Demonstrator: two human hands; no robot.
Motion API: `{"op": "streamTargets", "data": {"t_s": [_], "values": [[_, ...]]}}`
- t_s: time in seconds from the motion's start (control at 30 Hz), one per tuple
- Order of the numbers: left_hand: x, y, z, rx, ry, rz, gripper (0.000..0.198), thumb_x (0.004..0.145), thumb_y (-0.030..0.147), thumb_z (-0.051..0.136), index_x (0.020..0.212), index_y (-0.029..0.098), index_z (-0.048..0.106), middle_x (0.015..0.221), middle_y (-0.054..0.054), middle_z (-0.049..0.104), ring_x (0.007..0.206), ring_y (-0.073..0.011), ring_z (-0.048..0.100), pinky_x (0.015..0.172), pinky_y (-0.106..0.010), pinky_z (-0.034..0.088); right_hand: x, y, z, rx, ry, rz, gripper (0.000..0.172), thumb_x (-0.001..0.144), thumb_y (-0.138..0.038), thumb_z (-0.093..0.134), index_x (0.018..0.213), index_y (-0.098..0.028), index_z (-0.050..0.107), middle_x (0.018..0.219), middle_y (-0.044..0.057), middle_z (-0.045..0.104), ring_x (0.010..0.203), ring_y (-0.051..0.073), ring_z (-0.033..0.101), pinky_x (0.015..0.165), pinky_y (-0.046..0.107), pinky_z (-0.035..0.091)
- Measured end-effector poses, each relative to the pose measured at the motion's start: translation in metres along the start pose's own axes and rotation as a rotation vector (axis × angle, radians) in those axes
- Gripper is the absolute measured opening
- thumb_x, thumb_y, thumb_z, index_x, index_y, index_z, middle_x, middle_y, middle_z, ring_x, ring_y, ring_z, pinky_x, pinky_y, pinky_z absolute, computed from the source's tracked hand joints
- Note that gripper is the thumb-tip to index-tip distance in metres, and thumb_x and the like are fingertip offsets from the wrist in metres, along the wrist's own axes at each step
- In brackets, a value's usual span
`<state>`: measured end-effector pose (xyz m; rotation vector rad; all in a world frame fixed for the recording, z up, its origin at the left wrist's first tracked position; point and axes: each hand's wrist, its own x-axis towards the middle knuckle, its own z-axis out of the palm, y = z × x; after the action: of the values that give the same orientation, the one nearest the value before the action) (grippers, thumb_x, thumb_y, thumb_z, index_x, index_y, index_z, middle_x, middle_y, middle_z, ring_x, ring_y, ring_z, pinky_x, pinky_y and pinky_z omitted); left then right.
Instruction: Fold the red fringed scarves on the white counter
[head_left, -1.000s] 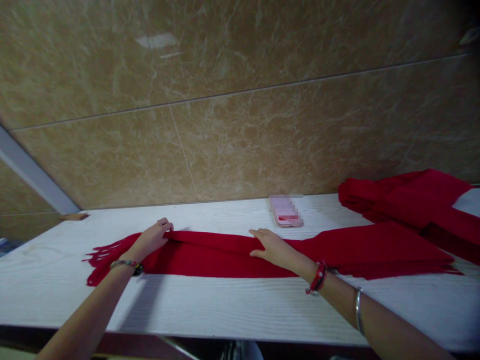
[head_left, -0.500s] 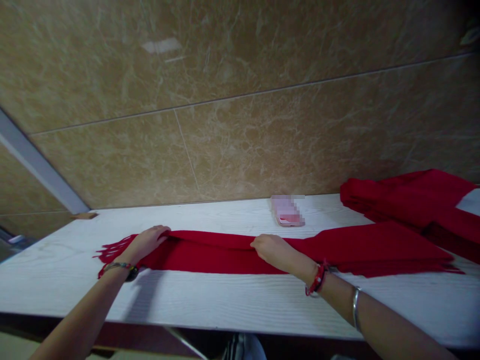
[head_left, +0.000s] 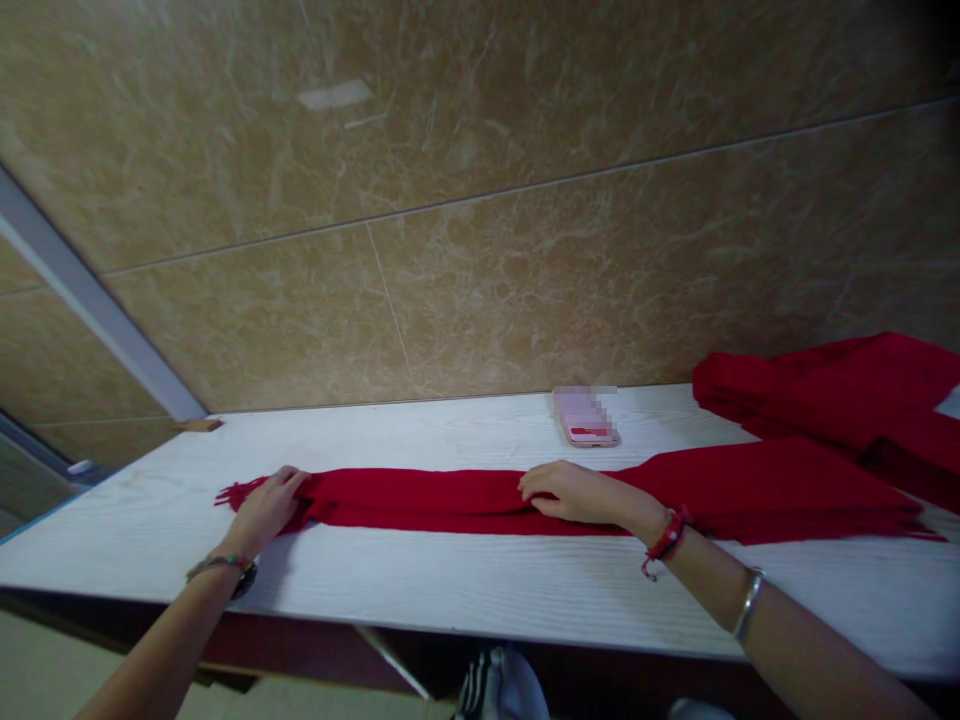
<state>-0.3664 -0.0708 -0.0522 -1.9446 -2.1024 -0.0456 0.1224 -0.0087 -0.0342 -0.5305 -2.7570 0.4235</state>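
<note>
A long red scarf [head_left: 420, 490] with a fringe at its left end lies flat across the white tabletop. Its far part is folded over toward me, leaving a narrow strip of the lower layer along the near edge. My left hand [head_left: 268, 505] grips the cloth close to the fringe, fingers closed on the fold. Around the folded edge near the middle, my right hand [head_left: 574, 492] is curled, its fingertips partly out of sight. Right of that hand, the red cloth widens into a layered stack [head_left: 787, 490].
A pink phone [head_left: 589, 428] lies behind the scarf, partly blurred out. More folded red cloth [head_left: 832, 385] is heaped at the back right, against the marbled tile wall [head_left: 480, 300]. A small brown block [head_left: 200, 426] sits at the back left corner of the white table [head_left: 450, 585].
The scarf's far edge has been folded further toward me, so the strip looks narrower. Both hands have come nearer with the fold. The view has shifted slightly left.
</note>
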Motion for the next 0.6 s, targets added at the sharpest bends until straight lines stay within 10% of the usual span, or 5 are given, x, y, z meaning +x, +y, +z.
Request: {"op": "streamTargets", "data": {"t_s": [0.2, 0.6], "values": [[-0.002, -0.031, 0.034, 0.008, -0.015, -0.174, 0.049, 0.079, 0.024, 0.034, 0.126, 0.008, 0.035, 0.124, -0.015, 0.044, 0.113, -0.0229, 0.044, 0.088, -0.032, 0.04, -0.001, -0.002, 0.024, -0.14, 0.008, 0.029, 0.054, 0.073, -0.005, 0.043, 0.126, -0.014, 0.042, 0.13, 0.01, 0.043, 0.119, 0.017, 0.038, 0.1, 0.032, 0.032], [-0.009, -0.028, 0.001, 0.147, 0.098, -0.031, 0.035, 0.072, 0.009, 0.039, 0.103, 0.018, 0.053, 0.095, -0.007, 0.053, 0.088, -0.0191, 0.053, 0.079, -0.029, 0.04, -0.006, 0.018, 0.071, -0.153, 0.152, 0.088, 0.045, 0.082, -0.004, 0.03, 0.121, -0.017, 0.048, 0.124, 0.007, 0.049, 0.114, 0.016, 0.045, 0.096, 0.035, 0.039]]}}
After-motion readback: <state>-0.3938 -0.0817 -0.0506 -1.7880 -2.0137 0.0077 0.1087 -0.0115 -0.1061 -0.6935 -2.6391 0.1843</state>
